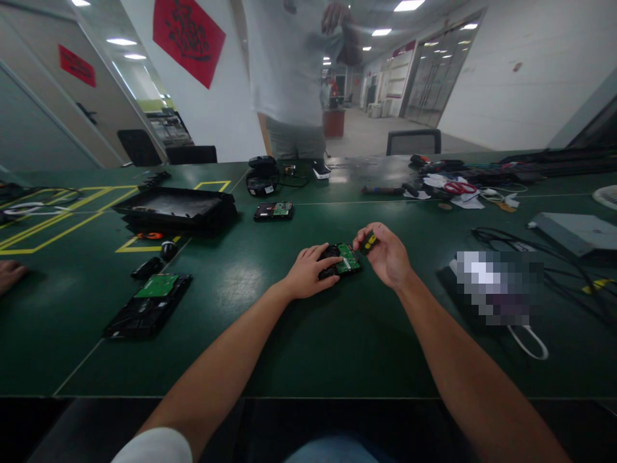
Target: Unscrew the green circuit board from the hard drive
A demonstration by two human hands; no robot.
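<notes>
A black hard drive [353,265] with a green circuit board lies on the green table in front of me. My left hand [311,271] holds it down, thumb at its near edge and fingers across its left part. Just right of the drive, my right hand [387,256] is closed around the black and yellow handle of a screwdriver [369,242]. The screwdriver's tip cannot be made out. My left hand and palm cover the left end of the drive.
Another board-bearing black device [150,303] lies at left, a smaller one [274,211] farther back. A black tray [176,207] stands left; a white, partly blurred object [475,283] and cables are right. Someone's hand [10,275] rests at the left edge; a person [289,83] stands across the table.
</notes>
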